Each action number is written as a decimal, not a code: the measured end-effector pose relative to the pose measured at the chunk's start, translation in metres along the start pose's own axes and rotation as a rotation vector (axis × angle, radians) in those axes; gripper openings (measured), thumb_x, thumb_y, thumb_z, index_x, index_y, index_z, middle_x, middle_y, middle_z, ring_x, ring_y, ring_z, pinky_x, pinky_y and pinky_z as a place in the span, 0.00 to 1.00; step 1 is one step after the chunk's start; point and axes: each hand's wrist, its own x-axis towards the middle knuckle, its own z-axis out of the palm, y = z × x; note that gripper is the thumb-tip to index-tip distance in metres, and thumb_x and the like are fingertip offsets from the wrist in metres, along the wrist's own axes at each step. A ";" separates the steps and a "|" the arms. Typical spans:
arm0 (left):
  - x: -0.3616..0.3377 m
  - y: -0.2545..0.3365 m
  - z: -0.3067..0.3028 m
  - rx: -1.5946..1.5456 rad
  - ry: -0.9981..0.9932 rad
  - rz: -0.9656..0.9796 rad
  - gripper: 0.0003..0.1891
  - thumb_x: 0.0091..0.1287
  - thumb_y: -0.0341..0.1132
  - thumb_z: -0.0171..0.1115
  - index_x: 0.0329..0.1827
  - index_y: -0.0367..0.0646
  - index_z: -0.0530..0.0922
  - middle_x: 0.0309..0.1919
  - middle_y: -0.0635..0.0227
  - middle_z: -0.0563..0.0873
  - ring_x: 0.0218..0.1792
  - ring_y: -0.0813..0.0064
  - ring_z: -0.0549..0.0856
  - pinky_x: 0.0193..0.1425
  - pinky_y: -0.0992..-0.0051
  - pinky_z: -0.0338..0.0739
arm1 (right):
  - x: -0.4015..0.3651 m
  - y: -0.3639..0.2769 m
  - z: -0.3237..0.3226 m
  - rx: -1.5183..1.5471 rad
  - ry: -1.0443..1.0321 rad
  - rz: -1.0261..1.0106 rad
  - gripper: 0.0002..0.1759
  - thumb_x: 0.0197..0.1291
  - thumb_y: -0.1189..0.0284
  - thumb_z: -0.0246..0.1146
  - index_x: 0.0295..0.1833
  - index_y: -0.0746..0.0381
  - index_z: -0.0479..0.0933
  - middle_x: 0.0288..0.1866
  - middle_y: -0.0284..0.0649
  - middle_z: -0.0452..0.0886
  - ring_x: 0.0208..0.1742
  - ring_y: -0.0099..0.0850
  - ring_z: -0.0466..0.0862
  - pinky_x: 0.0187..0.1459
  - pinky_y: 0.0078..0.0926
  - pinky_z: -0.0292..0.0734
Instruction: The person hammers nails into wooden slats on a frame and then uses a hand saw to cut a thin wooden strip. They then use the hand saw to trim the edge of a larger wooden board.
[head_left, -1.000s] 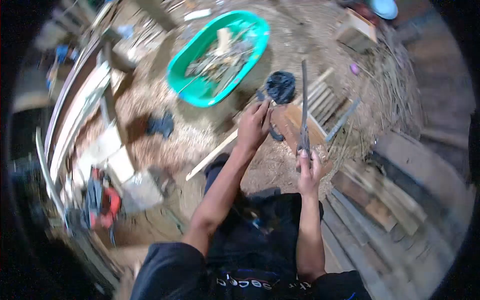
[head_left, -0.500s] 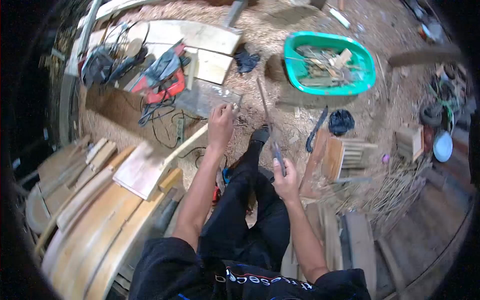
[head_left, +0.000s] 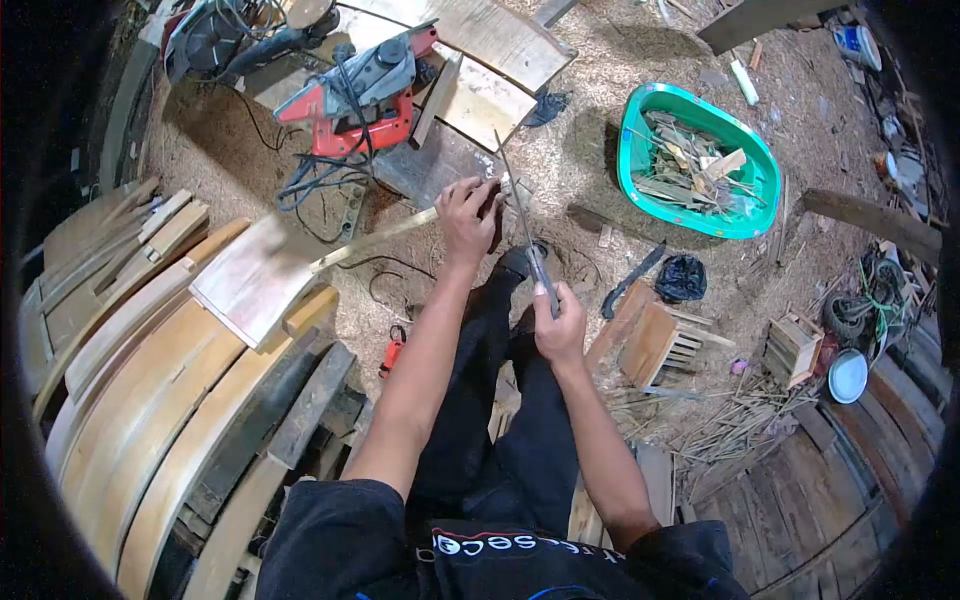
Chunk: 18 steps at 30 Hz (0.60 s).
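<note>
hands meet at the middle of the view. the right hand (head_left: 558, 328) sits low at six o'clock from the left hand, clenched around the bottom end of a thin strip (head_left: 524, 232). the strip rises toward twelve o'clock, tilted a little to eleven. the left hand (head_left: 468, 215) has come up from its reach of half a second ago, when its fingers were spread and apart from the strip. now they are bent together against the strip's upper half. a pale wooden slat (head_left: 375, 240) runs out from under that hand toward eight o'clock. whether the fingers pinch the strip, the slat or both i cannot tell. so the strip has gone from one-handed to having both hands on or at it, held over the person's dark trouser legs.

the view has also swung. the green tub (head_left: 630, 165) of offcuts now lies at two o'clock, well apart from the hands. a red power planer (head_left: 355, 100) with its cable is at eleven o'clock. curved planks (head_left: 150, 400) are stacked at eight o'clock. a black bag (head_left: 682, 278) lies on the sawdust at three o'clock, near the right hand.
</note>
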 end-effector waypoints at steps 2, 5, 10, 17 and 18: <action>-0.004 -0.007 0.009 -0.011 0.059 0.011 0.12 0.56 0.33 0.71 0.44 0.52 0.87 0.47 0.71 0.84 0.52 0.64 0.79 0.59 0.62 0.68 | 0.003 0.007 0.001 -0.030 -0.009 -0.032 0.18 0.68 0.63 0.63 0.30 0.65 0.73 0.16 0.41 0.69 0.18 0.28 0.71 0.24 0.33 0.67; -0.005 -0.006 0.008 -0.012 0.085 0.041 0.12 0.52 0.32 0.71 0.41 0.52 0.87 0.47 0.71 0.85 0.53 0.63 0.80 0.59 0.61 0.68 | 0.007 0.016 0.002 0.017 -0.034 -0.088 0.17 0.68 0.64 0.62 0.31 0.65 0.73 0.15 0.39 0.69 0.17 0.26 0.71 0.23 0.32 0.66; -0.005 -0.008 0.011 0.042 0.100 0.099 0.14 0.51 0.32 0.70 0.42 0.53 0.87 0.47 0.71 0.85 0.53 0.64 0.80 0.60 0.60 0.67 | 0.011 0.031 0.002 0.036 -0.065 -0.103 0.16 0.69 0.66 0.62 0.31 0.65 0.73 0.16 0.39 0.70 0.20 0.23 0.70 0.23 0.31 0.66; -0.006 -0.011 0.011 0.054 0.123 0.141 0.14 0.53 0.35 0.69 0.44 0.56 0.87 0.47 0.73 0.86 0.53 0.67 0.80 0.60 0.63 0.66 | 0.006 0.034 0.001 -0.046 -0.065 -0.115 0.15 0.69 0.66 0.62 0.32 0.65 0.74 0.17 0.40 0.69 0.21 0.22 0.69 0.24 0.30 0.66; -0.006 -0.011 0.012 0.065 0.125 0.144 0.14 0.53 0.35 0.69 0.44 0.56 0.87 0.47 0.73 0.86 0.53 0.68 0.80 0.60 0.63 0.66 | 0.004 0.034 0.000 -0.048 -0.065 -0.113 0.15 0.69 0.66 0.62 0.32 0.65 0.74 0.17 0.39 0.69 0.21 0.22 0.69 0.24 0.30 0.66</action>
